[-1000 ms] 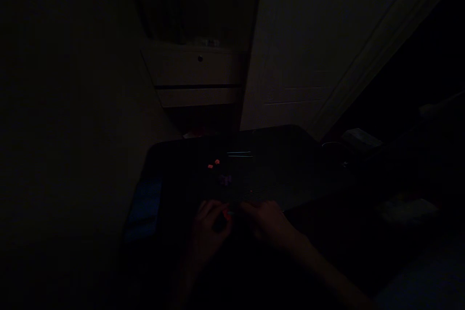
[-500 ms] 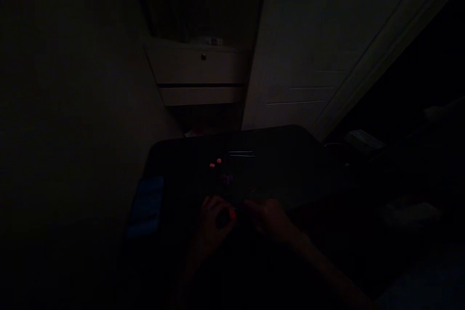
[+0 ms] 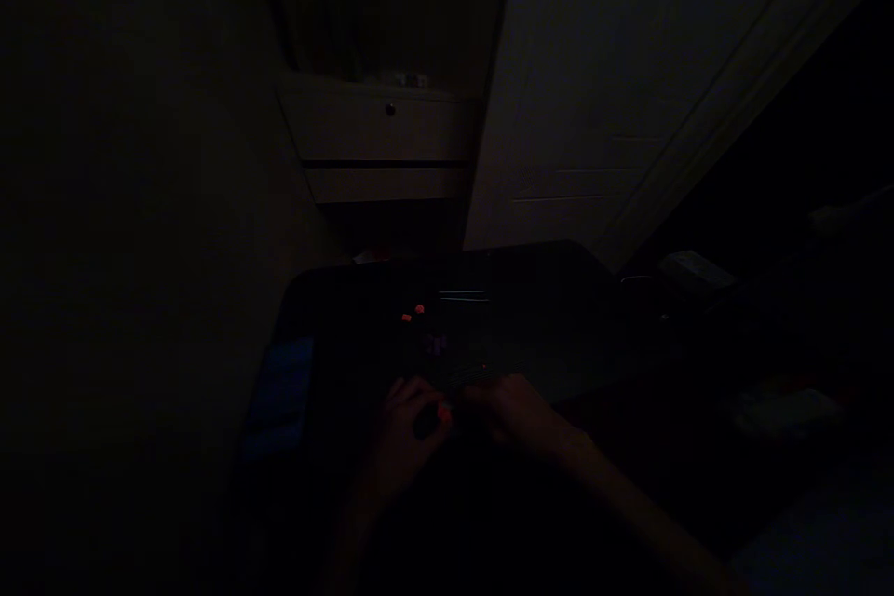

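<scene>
At far left, a blue rectangular object (image 3: 279, 396) is laid on the dark tabletop (image 3: 551, 317). Beyond the left hand (image 3: 398, 433), two small orange-red pieces (image 3: 406, 318) and a purple piece (image 3: 435, 345) are set out. A red piece (image 3: 444, 413) is pinched between the left thumb and fingers. Farther back, two thin pale rods (image 3: 464, 296) are placed. Near the red piece, the right hand (image 3: 513, 405) is curled; whether anything is gripped there cannot be told.

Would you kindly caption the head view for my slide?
Dim light: left hand pinching a small red piece, right hand close by, at a dark table.
</scene>
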{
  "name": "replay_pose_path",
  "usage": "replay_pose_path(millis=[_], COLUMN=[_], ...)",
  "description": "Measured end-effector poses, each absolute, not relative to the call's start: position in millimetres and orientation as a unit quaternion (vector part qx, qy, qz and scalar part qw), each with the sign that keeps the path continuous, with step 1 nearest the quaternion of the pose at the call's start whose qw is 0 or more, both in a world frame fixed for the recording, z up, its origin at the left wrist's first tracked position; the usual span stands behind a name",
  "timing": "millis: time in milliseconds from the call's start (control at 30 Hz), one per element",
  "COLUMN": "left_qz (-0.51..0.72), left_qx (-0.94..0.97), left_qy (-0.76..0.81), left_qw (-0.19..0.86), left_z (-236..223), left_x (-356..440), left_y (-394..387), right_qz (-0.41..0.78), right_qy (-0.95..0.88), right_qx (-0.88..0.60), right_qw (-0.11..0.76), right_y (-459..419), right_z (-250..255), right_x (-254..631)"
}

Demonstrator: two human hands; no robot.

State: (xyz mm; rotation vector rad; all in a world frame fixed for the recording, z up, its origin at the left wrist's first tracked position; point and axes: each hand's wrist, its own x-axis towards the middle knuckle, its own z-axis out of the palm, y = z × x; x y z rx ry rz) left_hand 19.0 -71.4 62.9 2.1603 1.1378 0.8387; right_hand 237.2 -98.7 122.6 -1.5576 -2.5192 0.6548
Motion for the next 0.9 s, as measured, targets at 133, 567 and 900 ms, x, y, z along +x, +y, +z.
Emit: replay_pose_path(millis=[133,567,900], left_qz=[0.31,0.319,0.317], left_qx=[0.806,0.801,0.803], left_qy=[0.421,0.423,0.42], left_qw=[0.277,0.278,0.28], left_z=[61.4,58.4,55.7], left_x=[18.4,17.1,15.6], left_y=[-70.8,-70.6,-71.0], right_qz=[0.212,0.23,0.204], right_qy=[-0.833,-0.849,-0.826], right_qx=[-0.51,-0.473,-0.522], right_qw=[0.041,0.047,0.058], right_y=[-98.7,-100.4,-100.7], right_z=[122.7,125.0,117.8], right_x=[235.6,238.5,239.4])
